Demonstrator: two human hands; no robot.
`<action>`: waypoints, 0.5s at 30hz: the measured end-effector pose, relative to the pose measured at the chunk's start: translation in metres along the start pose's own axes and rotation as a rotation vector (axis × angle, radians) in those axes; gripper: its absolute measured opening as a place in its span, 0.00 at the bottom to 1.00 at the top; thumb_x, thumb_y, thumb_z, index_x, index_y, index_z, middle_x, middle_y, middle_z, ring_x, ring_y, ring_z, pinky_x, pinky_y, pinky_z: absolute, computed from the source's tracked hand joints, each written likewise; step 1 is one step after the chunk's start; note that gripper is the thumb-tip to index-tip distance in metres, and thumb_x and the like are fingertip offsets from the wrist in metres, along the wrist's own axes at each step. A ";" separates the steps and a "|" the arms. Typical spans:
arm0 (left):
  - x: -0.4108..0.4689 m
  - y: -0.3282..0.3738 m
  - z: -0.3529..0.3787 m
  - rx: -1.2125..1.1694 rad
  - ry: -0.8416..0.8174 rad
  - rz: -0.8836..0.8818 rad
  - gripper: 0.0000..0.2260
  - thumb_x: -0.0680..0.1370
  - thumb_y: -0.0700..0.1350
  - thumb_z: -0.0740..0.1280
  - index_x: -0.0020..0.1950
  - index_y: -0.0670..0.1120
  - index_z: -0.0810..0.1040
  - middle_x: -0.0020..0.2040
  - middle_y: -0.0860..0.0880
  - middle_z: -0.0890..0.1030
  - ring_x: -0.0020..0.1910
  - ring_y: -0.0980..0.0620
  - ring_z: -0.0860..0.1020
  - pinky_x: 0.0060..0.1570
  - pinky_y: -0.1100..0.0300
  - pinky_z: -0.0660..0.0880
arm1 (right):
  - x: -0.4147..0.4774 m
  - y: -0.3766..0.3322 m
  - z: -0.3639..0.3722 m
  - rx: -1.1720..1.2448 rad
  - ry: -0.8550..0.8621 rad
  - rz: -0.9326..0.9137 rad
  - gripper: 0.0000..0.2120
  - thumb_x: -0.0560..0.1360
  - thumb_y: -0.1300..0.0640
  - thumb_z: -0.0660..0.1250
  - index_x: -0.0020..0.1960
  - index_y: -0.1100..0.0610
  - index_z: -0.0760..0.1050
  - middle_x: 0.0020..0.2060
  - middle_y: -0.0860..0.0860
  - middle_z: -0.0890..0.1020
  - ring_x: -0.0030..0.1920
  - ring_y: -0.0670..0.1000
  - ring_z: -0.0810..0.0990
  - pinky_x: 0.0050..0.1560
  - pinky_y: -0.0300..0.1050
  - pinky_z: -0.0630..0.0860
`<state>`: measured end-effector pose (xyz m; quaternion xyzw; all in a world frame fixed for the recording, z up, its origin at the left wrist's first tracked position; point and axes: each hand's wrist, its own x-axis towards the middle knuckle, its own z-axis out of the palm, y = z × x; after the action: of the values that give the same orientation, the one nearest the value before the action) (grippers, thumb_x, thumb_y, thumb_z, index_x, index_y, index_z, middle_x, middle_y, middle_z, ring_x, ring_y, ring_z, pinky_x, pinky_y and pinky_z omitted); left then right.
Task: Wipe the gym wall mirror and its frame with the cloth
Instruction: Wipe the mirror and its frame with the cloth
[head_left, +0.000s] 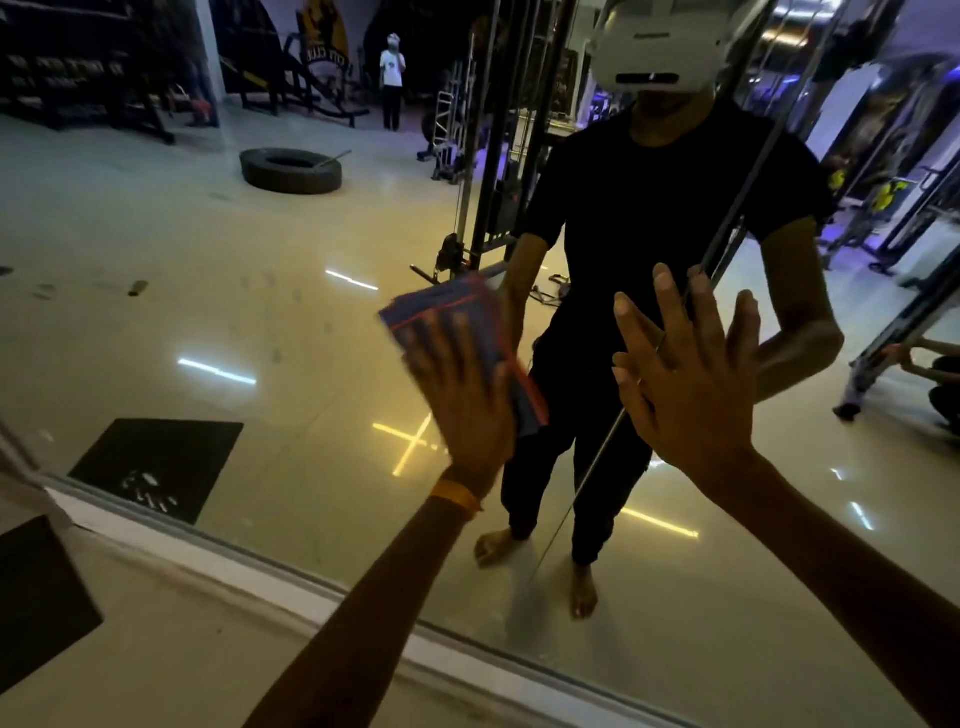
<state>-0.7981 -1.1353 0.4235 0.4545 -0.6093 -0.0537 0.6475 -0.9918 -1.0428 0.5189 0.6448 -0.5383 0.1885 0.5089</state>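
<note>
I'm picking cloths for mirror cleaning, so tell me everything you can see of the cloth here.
The cloth is bluish-purple with thin red stripes. It looks like soft fabric folded into a flat pad, and its edges are blurred. It lies flat against the mirror glass, just left of the vertical seam. The left hand presses on it with straight, spread fingers, covering its lower part. The right hand rests on the glass, apart from it.

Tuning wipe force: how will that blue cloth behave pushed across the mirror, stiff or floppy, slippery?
Likely floppy: the cloth is folded in layers, edges loose past the left hand. Probably light, since flat fingers alone pin it to the mirror. On smooth glass it may slide easily, so layers could bunch.
</note>
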 end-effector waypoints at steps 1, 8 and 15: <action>0.006 0.007 0.002 0.033 -0.046 0.124 0.29 0.87 0.60 0.45 0.84 0.52 0.41 0.84 0.51 0.38 0.83 0.43 0.41 0.81 0.43 0.38 | 0.002 -0.003 0.002 -0.007 0.007 0.013 0.35 0.82 0.43 0.64 0.84 0.50 0.54 0.82 0.58 0.57 0.83 0.61 0.49 0.80 0.67 0.45; 0.066 -0.145 -0.034 -0.022 0.137 -0.336 0.28 0.88 0.54 0.48 0.85 0.46 0.45 0.85 0.41 0.45 0.84 0.39 0.44 0.81 0.38 0.42 | 0.003 -0.011 0.011 -0.057 0.020 0.029 0.36 0.82 0.41 0.64 0.84 0.48 0.53 0.82 0.57 0.57 0.83 0.61 0.46 0.78 0.71 0.47; 0.023 0.019 -0.009 0.013 -0.055 0.061 0.29 0.87 0.57 0.47 0.84 0.44 0.48 0.84 0.42 0.45 0.83 0.41 0.41 0.80 0.43 0.37 | 0.005 -0.012 0.008 -0.038 0.022 0.036 0.34 0.83 0.41 0.62 0.84 0.48 0.53 0.82 0.56 0.56 0.83 0.60 0.47 0.78 0.70 0.50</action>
<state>-0.7938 -1.1342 0.4542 0.4384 -0.6407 -0.0426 0.6289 -0.9819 -1.0532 0.5146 0.6229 -0.5478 0.1944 0.5236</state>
